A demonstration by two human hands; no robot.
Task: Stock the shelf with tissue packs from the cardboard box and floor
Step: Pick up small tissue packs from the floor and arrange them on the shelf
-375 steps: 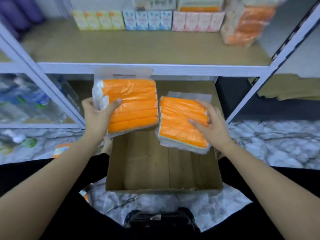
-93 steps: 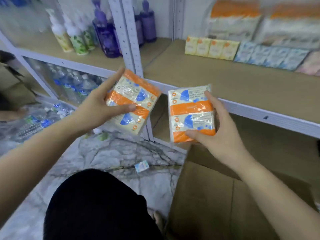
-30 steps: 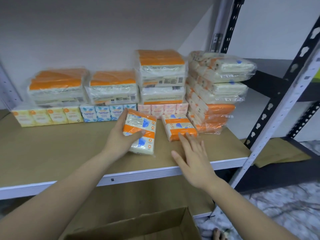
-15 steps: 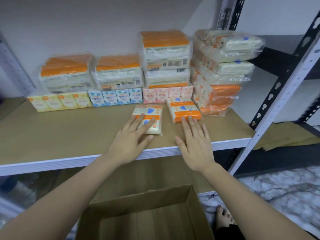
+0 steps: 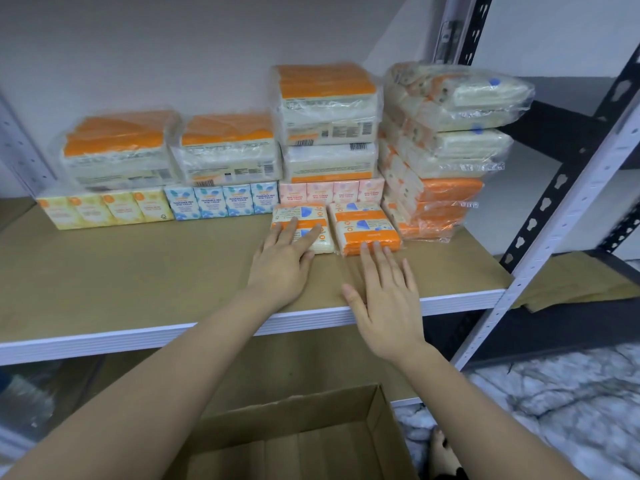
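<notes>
- While lying flat on shelf (image 5: 138, 271), two tissue packs (image 5: 300, 226), (image 5: 363, 227) side by side before pink row.
- Left hand (image 5: 282, 268): straight fingers resting atop left pack, gripping nothing.
- Right hand (image 5: 388, 299): fingers extended, tips touching right pack's near edge.

Two packs (image 5: 299, 223) (image 5: 363, 226) side by side on shelf (image 5: 138, 271), before boxes (image 5: 330, 191); carton (image 5: 304, 438) on floor below.

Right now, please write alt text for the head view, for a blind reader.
Two open hands, left hand and right hand, push two orange tissue packs flat on a brown shelf, before stacked tissue packages. A cardboard box sits below.
</notes>
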